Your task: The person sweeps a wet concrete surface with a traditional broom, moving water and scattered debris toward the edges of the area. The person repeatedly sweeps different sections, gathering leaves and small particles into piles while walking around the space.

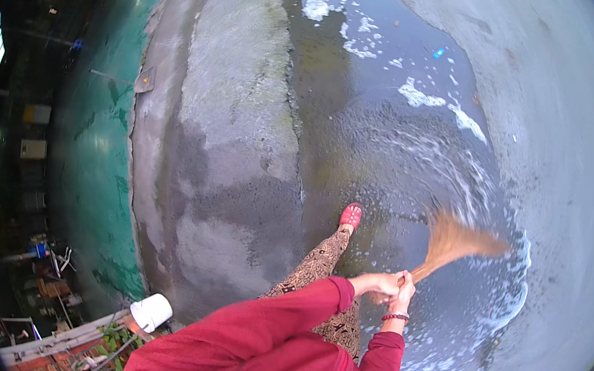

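Both my hands grip a straw broom [453, 243], its brown bristles fanned out to the right and blurred by motion over the wet ground. My left hand [378, 284] is closed on the handle, reaching across from a red sleeve. Right beside it, my right hand [403, 293] wraps round the same handle, with a dark red bead bracelet at the wrist. The hands overlap, so most of the handle is hidden. Shallow foamy water [420, 149] covers the pavement around the bristles, with ripples and splashes beyond them.
My foot in a red clog [351, 215] stands in the water. To its left rises a rough concrete ramp [237, 97], then a green floor [99, 139] leading into a dark workshop. A white bucket [151, 312] and some plants [116, 341] are at lower left. A small blue scrap [438, 53] floats farther off.
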